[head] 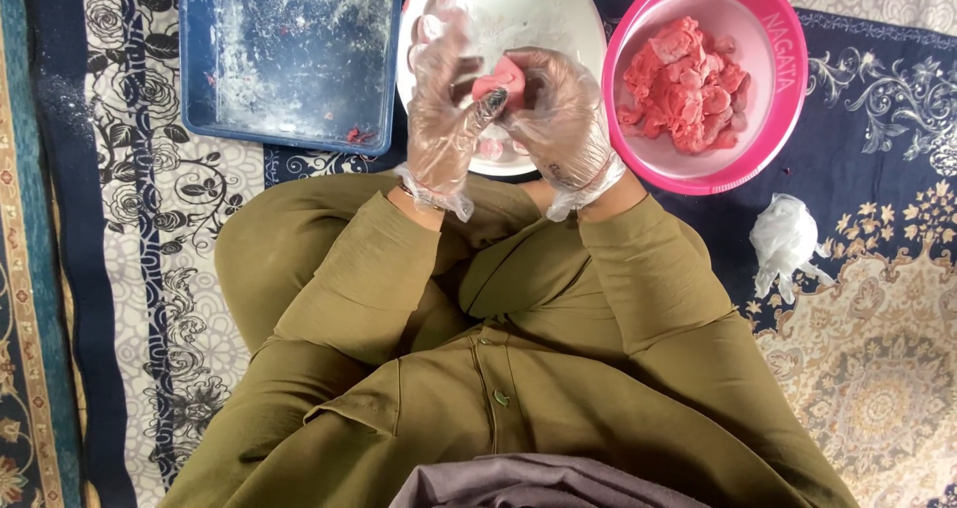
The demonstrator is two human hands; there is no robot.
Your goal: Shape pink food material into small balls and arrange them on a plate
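To your far left lies a blue tray dusted with white powder. At your right, a crumpled clear plastic glove rests on the patterned carpet. Your olive-green garment fills the near view.

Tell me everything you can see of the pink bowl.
The pink bowl is round, of glossy plastic as it looks, with a thick rim. It stands upright on the patterned carpet, at the right of the white bowl, their rims close or touching. It holds lumps of pink dough, heaped in its middle. Neither gloved hand touches it; the right hand is the nearer one.
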